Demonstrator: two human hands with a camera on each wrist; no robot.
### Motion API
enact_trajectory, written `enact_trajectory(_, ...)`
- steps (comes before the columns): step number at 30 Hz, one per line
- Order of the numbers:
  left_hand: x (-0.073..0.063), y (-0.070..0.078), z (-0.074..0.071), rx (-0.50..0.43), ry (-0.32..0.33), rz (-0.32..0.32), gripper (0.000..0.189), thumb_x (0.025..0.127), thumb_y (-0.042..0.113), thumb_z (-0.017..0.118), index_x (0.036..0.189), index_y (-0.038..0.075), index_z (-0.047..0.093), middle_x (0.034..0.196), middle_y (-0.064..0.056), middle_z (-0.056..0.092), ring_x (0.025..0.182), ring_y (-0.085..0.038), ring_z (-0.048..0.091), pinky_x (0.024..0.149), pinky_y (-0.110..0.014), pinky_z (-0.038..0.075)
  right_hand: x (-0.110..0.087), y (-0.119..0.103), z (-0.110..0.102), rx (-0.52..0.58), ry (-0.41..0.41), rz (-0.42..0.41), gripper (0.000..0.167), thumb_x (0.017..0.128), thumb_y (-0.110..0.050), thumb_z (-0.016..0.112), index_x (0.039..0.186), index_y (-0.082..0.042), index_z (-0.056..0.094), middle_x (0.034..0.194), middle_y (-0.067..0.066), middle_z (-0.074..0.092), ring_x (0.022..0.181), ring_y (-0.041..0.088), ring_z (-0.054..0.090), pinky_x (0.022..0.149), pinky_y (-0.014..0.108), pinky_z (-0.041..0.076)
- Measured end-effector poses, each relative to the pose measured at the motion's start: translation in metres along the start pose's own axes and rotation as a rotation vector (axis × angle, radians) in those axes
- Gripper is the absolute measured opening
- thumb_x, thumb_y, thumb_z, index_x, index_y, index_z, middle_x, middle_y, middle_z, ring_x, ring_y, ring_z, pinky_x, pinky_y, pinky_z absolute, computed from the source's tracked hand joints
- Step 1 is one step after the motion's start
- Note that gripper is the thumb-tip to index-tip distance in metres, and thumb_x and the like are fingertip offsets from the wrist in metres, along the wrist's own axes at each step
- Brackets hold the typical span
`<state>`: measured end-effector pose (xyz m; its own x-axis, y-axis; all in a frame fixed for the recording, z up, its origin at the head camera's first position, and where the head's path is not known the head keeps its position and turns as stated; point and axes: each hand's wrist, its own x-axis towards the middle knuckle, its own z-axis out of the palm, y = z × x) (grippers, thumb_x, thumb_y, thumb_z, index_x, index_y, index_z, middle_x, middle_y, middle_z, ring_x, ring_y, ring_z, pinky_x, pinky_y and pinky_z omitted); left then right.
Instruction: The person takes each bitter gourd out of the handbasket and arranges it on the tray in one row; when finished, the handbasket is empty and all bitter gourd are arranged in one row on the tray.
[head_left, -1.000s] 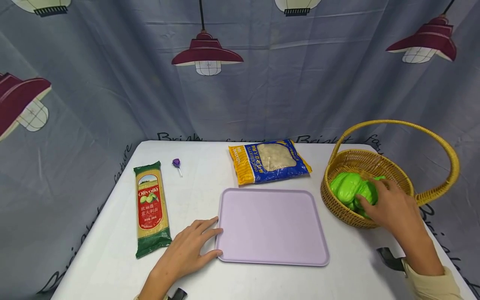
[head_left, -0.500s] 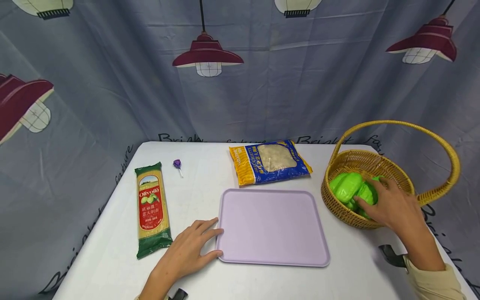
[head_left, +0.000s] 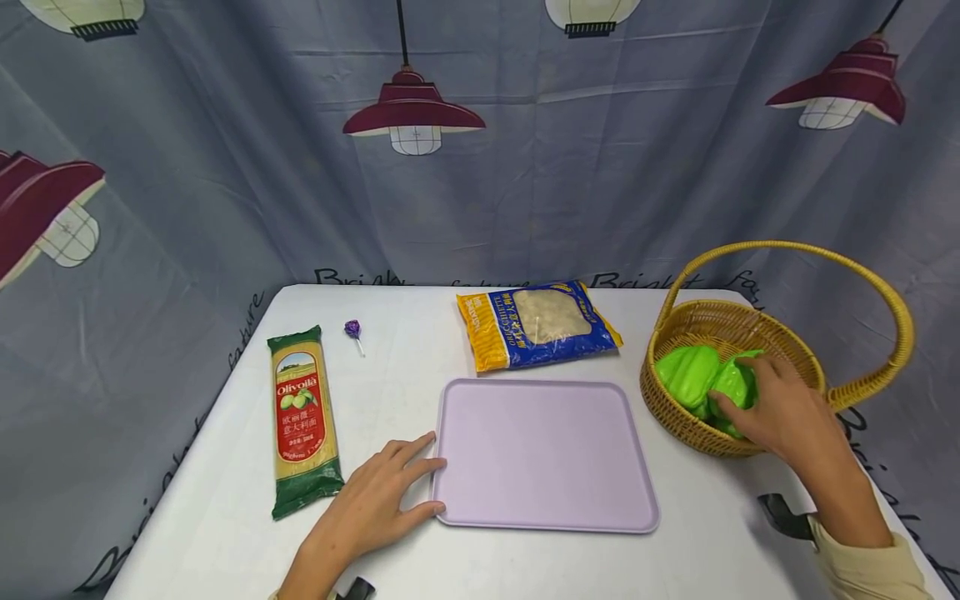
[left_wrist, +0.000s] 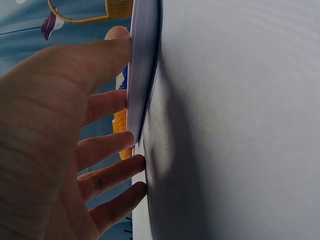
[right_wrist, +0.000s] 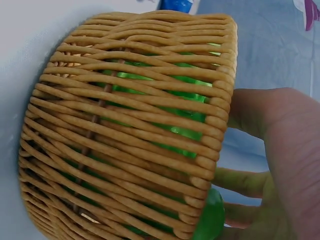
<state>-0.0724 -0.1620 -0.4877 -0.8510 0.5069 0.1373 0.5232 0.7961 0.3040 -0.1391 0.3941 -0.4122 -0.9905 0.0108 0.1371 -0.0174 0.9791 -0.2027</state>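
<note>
My right hand (head_left: 783, 408) reaches into a wicker basket (head_left: 678, 421) at the right of the table, its thumb and fingers curled round a glossy green bell pepper (head_left: 731, 385). Another green bell pepper (head_left: 688, 375) lies beside it, to the left. In the right wrist view the basket's woven wall (right_wrist: 125, 125) hides most of the peppers and the fingertips. My left hand (head_left: 375, 500) rests at the left edge of a light purple tray (head_left: 547, 454), fingers spread. In the left wrist view, the thumb and some fingertips touch the tray's rim (left_wrist: 142, 65).
A pasta bag (head_left: 538, 325) in blue and yellow lies behind the tray. To the left are a spaghetti pack (head_left: 305, 421) and a purple lollipop (head_left: 353, 329). The basket's tall handle (head_left: 795, 245) arches above its rim. A grey curtain (head_left: 525, 192) hangs behind the white table (head_left: 397, 392).
Inside the basket, my right fingers have shifted slightly around the green bell pepper, which has turned a little. The left hand and the tray stay where they were.
</note>
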Motion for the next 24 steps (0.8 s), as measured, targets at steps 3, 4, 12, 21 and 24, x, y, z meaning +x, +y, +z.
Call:
enact_trajectory(3, 0.001, -0.001, 0.0, -0.006, 0.0, 0.0, 0.052, 0.096, 0.061, 0.074, 0.139, 0.03, 0.072, 0.163, -0.001, 0.053, 0.133, -0.021, 0.059, 0.1, -0.048, 0.061, 0.0, -0.003, 0.001, 0.01, 0.013, -0.006, 0.079, 0.094, -0.038, 0.08, 0.143, 0.015, 0.048, 0.14, 0.048, 0.041, 0.106, 0.072, 0.052, 0.075, 0.081, 0.048)
enact_trajectory(4, 0.001, -0.001, 0.0, -0.006, 0.0, 0.001, 0.052, 0.096, 0.061, 0.074, 0.139, 0.03, 0.072, 0.163, -0.001, 0.053, 0.133, -0.021, 0.059, 0.1, -0.048, 0.061, 0.0, -0.004, 0.001, 0.012, 0.023, -0.009, 0.079, 0.093, -0.037, 0.081, 0.143, 0.014, 0.048, 0.14, 0.048, 0.041, 0.106, 0.072, 0.052, 0.076, 0.081, 0.048)
enact_trajectory(12, 0.002, -0.001, -0.001, 0.006, 0.005, 0.007, 0.053, 0.096, 0.06, 0.075, 0.139, 0.03, 0.072, 0.162, -0.001, 0.054, 0.13, -0.019, 0.059, 0.099, -0.046, 0.061, -0.002, -0.01, 0.002, 0.049, 0.07, -0.006, 0.079, 0.092, -0.032, 0.082, 0.146, 0.013, 0.047, 0.151, 0.044, 0.037, 0.117, 0.069, 0.048, 0.083, 0.083, 0.046)
enact_trajectory(21, 0.001, -0.002, 0.0, -0.023, -0.003, 0.006, 0.053, 0.096, 0.061, 0.075, 0.139, 0.03, 0.072, 0.164, 0.002, 0.051, 0.135, -0.02, 0.058, 0.101, -0.048, 0.061, -0.006, -0.016, -0.002, 0.098, 0.108, -0.021, 0.08, 0.092, -0.028, 0.082, 0.149, 0.014, 0.044, 0.16, 0.043, 0.031, 0.128, 0.07, 0.042, 0.09, 0.087, 0.043)
enact_trajectory(24, 0.0, -0.003, -0.001, -0.038, 0.013, 0.03, 0.054, 0.094, 0.06, 0.078, 0.137, 0.029, 0.073, 0.164, 0.003, 0.052, 0.136, -0.019, 0.057, 0.102, -0.047, 0.06, -0.007, -0.021, -0.005, 0.116, 0.131, -0.037, 0.079, 0.092, -0.024, 0.082, 0.15, 0.013, 0.044, 0.161, 0.041, 0.031, 0.13, 0.07, 0.041, 0.091, 0.087, 0.042)
